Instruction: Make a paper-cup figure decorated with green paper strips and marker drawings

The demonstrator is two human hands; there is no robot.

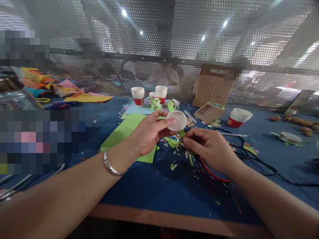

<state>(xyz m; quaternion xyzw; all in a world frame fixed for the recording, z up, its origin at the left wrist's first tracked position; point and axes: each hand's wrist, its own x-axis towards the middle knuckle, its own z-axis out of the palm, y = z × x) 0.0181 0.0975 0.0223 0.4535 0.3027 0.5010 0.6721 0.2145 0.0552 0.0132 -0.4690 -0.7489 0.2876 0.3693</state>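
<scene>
My left hand (pixel 152 131), with a silver bangle at the wrist, grips a shallow white paper cup base (pixel 177 121) between thumb and fingers, its round hollow side facing me. At its lower right edge shows a strip of green paper (pixel 181 133). My right hand (pixel 205 142) pinches that strip between thumb and forefinger. Whether the strip is fixed to the cup base cannot be seen. Under both hands lie green paper scraps (pixel 173 142) and small clippings. A stack of green paper sheets (pixel 122 132) lies beneath my left forearm and hand.
Stacked paper cups (pixel 138 96) stand at the back, and more cups (pixel 239 118) stand to the right. Behind are cardboard pieces (pixel 210 89). Black cables (pixel 259 161) cross the right side. Coloured paper (pixel 87 97) and a jar (pixel 17 94) are at left; walnuts (pixel 299 122) lie far right.
</scene>
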